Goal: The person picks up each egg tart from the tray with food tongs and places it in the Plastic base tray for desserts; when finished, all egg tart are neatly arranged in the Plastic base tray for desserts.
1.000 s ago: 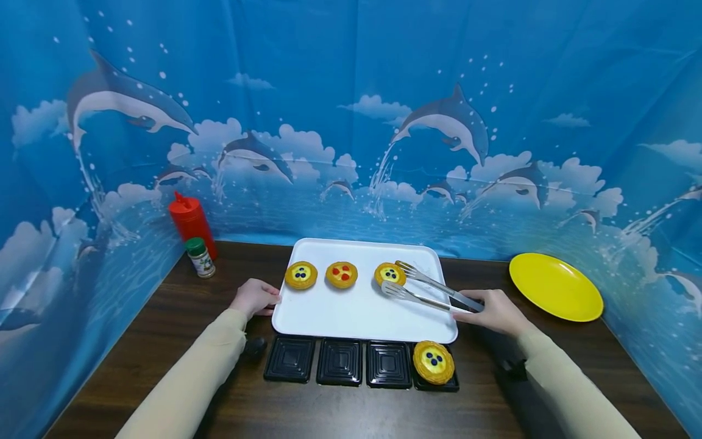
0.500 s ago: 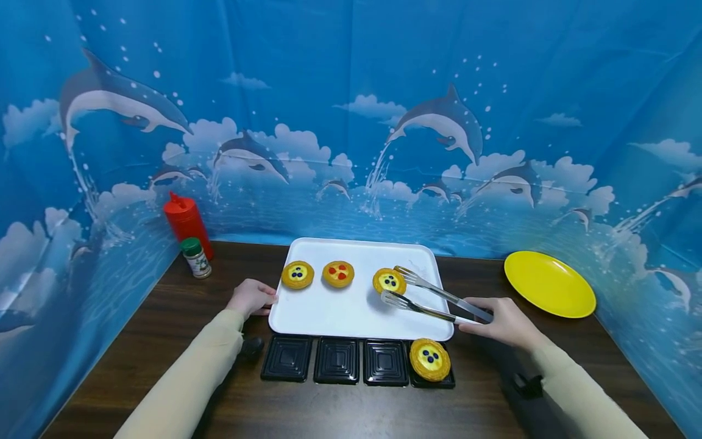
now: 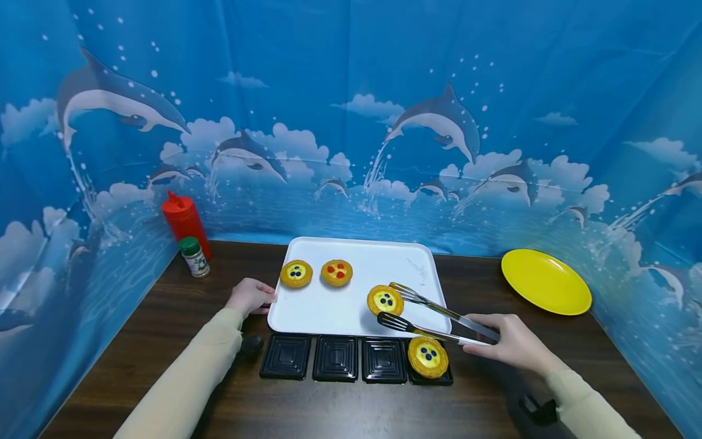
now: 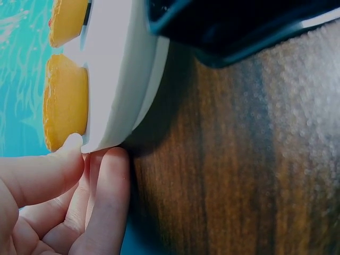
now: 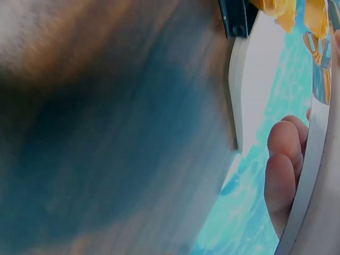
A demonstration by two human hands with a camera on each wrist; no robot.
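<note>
My right hand (image 3: 509, 342) holds a pair of metal tongs (image 3: 439, 311). Between the tong tips is an egg tart with blueberries (image 3: 386, 300), over the white tray (image 3: 323, 317), its shadow to the lower left. The left hand (image 3: 249, 297) pinches the tray's left edge, thumb on top and fingers below, as the left wrist view shows. On the tray's left part sit another blueberry tart (image 3: 297, 274) and a tart with red fruit pieces (image 3: 337, 272). Several square black plastic trays (image 3: 336, 358) line the tray's front; the rightmost bears a blueberry tart (image 3: 428, 357).
A yellow plate (image 3: 546, 281) lies at the back right of the dark wooden table (image 3: 329, 411). To the back left stand a red squeeze bottle (image 3: 187, 223) and a green-capped shaker (image 3: 194, 257). A dolphin-printed curtain (image 3: 307, 122) hangs behind the table.
The tongs have closed in on the right blueberry tart and brought it toward the tray's front edge. My right hand has moved nearer and rightward, while the left stays on the tray's edge.
</note>
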